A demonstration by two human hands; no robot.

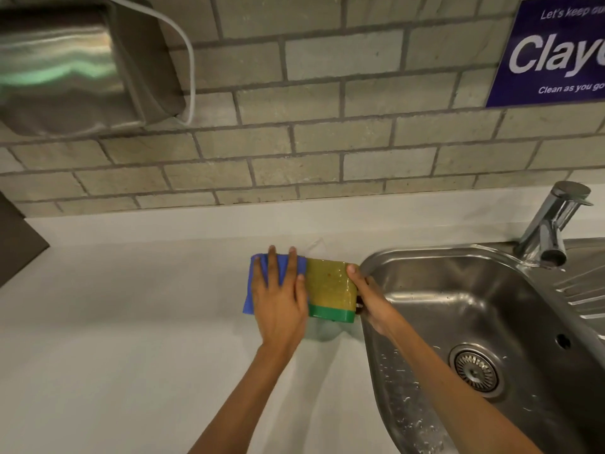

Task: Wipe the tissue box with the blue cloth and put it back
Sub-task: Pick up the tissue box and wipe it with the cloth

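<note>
On the pale countertop (131,322), just at nine o'clock of the steel sink (458,290), we have the tissue box (330,286) standing near the sink's rim. It is yellowish with a green band along its near edge. Our left hand (281,299) lies flat with fingers spread, pressing the blue cloth (253,283) against the box's nine o'clock end, so the cloth covers that part and hangs over toward the counter. Our right hand (366,296) grips the box's three o'clock end, thumb on top and fingers wrapped round the side, steadying it.

We judge the wiping step to be in hand: the cloth is on the box, and the yellowish top toward three o'clock lies uncovered. The next move, as we read it, calls for drawing the cloth across toward three o'clock while our right hand holds the box firm, then shifting that grip so the covered end can be reached. Whether the box rests fully on the counter or is lifted a little, we cannot tell. A tap (553,224) stands at one o'clock of the sink.
</note>
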